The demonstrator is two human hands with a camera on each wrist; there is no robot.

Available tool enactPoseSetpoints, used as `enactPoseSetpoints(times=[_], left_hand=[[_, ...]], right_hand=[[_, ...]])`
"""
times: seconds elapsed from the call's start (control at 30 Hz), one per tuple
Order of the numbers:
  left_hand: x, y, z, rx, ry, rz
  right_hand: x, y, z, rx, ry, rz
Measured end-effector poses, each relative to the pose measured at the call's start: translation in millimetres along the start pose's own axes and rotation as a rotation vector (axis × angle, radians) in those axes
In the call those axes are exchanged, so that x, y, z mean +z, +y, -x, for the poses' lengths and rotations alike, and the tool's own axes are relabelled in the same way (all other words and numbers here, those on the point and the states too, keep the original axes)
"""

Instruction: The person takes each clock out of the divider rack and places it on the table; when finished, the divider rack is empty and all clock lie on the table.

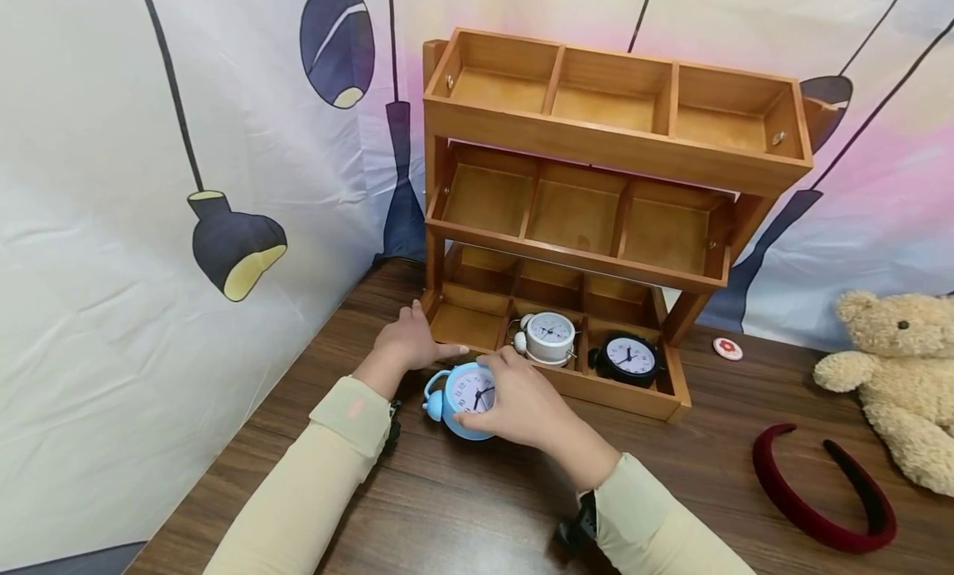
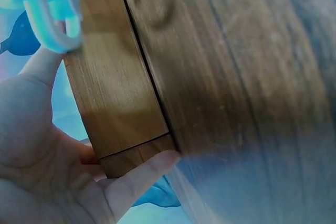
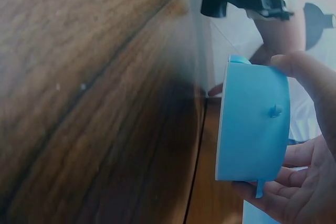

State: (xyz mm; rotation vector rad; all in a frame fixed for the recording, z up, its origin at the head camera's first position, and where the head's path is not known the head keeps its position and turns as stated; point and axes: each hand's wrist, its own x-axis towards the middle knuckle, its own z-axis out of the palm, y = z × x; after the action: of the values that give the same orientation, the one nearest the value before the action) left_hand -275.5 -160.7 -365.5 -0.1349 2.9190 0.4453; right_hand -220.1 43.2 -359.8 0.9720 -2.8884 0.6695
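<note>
In the head view, the right hand (image 1: 525,401) grips a light-blue alarm clock (image 1: 465,393), thumb and fingers on opposite sides of its rim. The clock is in front of the bottom tier's left compartment, its dial facing up. The right wrist view shows the clock's blue casing (image 3: 252,124) between thumb and fingers of the right hand (image 3: 317,177). With fingers spread, the left hand (image 1: 406,343) touches the left front corner of the wooden shelf (image 1: 619,395); its thumb points towards the clock. In the left wrist view, the left hand (image 2: 47,145) is against the shelf's wood (image 2: 118,77).
A white clock (image 1: 550,339) sits in the bottom tier's middle compartment, a black clock (image 1: 629,359) in its right one. Two tiers of compartments rise above. On the right are a round badge (image 1: 727,349), a dark-red headband (image 1: 805,509) and a teddy bear (image 1: 905,376). Printed fabric hangs behind.
</note>
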Motion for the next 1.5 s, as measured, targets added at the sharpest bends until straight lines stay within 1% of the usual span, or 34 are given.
enactPoseSetpoints(times=[0.17,0.47,0.7,0.9,1.23,1.37,1.43,1.5], left_hand=[[0.0,-0.7,-0.7,0.004,-0.005,0.017],[-1.8,1.6,-0.4,0.007,-0.001,0.021],[-1.8,1.4,-0.3,-0.001,-0.004,0.020],[0.1,0.3,-1.3,0.001,-0.002,0.016],[0.2,0.6,-1.3,0.005,0.004,0.010],[0.7,-0.1,-1.3,0.006,0.010,0.014],[0.9,-0.5,-1.3,0.012,0.015,0.006],[0.9,-1.1,-1.1,0.014,0.015,-0.002]], right_hand=[[8.7,-6.8,-3.1,-0.011,-0.022,0.007],[20.4,-17.5,-8.2,-0.014,-0.049,0.016],[29.0,-21.1,-13.9,-0.024,-0.061,0.032],[33.4,-22.4,-16.3,-0.010,-0.075,0.045],[35.7,-20.6,-18.4,-0.003,-0.081,0.061],[31.5,-18.0,-16.4,0.006,-0.094,0.062],[27.8,-15.3,-14.9,0.005,-0.078,0.072],[22.8,-11.5,-13.4,0.002,-0.042,0.084]])
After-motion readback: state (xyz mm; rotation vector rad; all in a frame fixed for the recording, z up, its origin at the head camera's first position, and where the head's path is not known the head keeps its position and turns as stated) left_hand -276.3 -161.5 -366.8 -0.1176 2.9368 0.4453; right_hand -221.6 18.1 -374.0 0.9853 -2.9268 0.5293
